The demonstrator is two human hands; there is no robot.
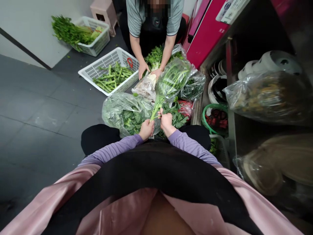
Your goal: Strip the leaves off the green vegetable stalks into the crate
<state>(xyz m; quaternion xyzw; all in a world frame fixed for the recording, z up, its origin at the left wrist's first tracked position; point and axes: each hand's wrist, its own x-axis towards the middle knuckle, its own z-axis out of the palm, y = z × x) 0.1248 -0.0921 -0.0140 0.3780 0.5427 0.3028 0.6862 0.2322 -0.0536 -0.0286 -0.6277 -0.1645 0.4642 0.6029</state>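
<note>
Being held above the spread of produce is a green stalk (pixel 155 110), its lower end gripped by the closed left hand (pixel 146 129). The right hand (pixel 166 120) is curled against the stalk's side, slightly higher; whether anything is pinched there cannot be told. The stalk is slanted away, its upper part overlapped with the near edge of a bag of greens (pixel 174 78).

For good handling, the stalk is probably best gripped lightly but firmly at its lower end, as tender stems may be bruised. The two hands are best kept close together, so that any pull is taken by the short stretch between them and the leaves are spared.

Just beyond, leafy greens (pixel 132 119) are held in an open bag on the left, while more loose leaves (pixel 179 119) are seen beside the right hand. Farther out, a pale-stemmed bunch (pixel 155 60) is handled by a co-worker's hands (pixel 144 69). Green stems (pixel 113 78) are heaped toward the near corner of a white basket (pixel 93 84) on the floor (pixel 61 104), and a red loop (pixel 129 62) is seen by its right corner.
</note>
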